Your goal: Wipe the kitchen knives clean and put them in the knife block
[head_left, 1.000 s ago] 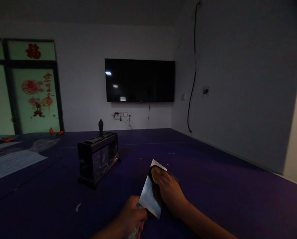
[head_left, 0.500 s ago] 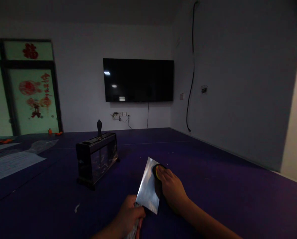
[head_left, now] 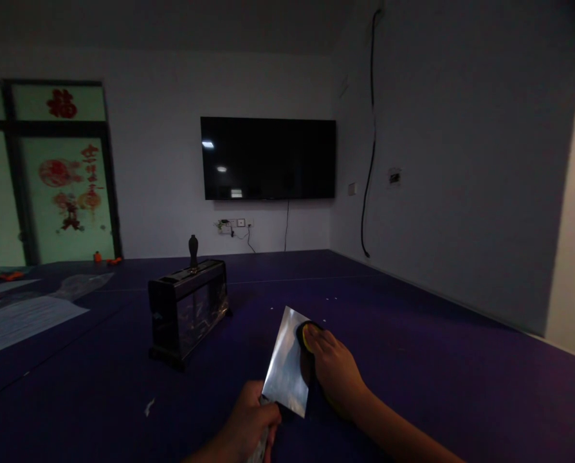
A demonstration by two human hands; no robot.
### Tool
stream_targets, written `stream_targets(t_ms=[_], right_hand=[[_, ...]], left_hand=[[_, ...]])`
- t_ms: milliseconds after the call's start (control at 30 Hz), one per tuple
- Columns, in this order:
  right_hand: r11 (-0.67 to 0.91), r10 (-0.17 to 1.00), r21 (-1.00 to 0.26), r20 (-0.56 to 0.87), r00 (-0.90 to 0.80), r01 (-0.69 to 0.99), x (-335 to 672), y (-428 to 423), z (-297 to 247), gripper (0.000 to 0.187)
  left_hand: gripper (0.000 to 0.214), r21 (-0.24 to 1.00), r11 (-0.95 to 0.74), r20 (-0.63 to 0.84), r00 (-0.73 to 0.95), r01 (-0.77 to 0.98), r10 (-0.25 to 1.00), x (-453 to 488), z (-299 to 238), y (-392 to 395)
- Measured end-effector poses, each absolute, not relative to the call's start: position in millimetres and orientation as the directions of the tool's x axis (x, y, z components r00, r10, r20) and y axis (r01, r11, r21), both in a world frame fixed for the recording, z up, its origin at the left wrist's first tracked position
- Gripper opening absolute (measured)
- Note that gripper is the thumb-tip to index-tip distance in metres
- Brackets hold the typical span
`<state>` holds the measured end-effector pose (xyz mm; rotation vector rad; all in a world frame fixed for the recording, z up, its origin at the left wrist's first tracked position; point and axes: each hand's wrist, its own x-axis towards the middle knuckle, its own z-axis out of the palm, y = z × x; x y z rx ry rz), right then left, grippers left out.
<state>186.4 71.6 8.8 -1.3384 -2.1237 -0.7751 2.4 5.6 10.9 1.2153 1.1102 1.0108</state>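
My left hand is wrapped round the handle of a cleaver whose broad, shiny blade points up and away from me. On the upper right of the blade, my right hand presses a yellow-and-black pad, perhaps a sponge or cloth; most of it is hidden under the fingers. A second bit of yellow shows below the right wrist. To the left of the cleaver stands a black knife block with clear sides, and one black handle sticks up from its top.
The purple tabletop carries small white scraps. At the left lie a printed sheet and a clear plastic bag; small orange items are at the far edge. A television and a hanging black cable are on the walls.
Hardly anything differs. The view has tipped up slightly, and the right hand with the pad shifts a touch on the blade. The cleaver stays in the left hand.
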Motion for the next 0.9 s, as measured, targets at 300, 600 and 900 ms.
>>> stream_targets(t_ms=[300,600,900], right_hand=[[0.337,0.620,0.215,0.682,-0.388,0.917,187,71,8,0.047],[0.377,0.579,0.189,0.717,-0.390,0.907,187,69,10,0.046],[0.403,0.546,0.232,0.716,-0.436,0.885,182,64,16,0.051]], left_hand=[[0.012,0.992,0.124,-0.129,0.165,0.038,0.978,2,10,6],[0.012,0.994,0.048,-0.080,0.361,0.098,0.929,0,8,13],[0.018,0.984,0.087,-0.140,0.371,0.154,0.918,-2,2,14]])
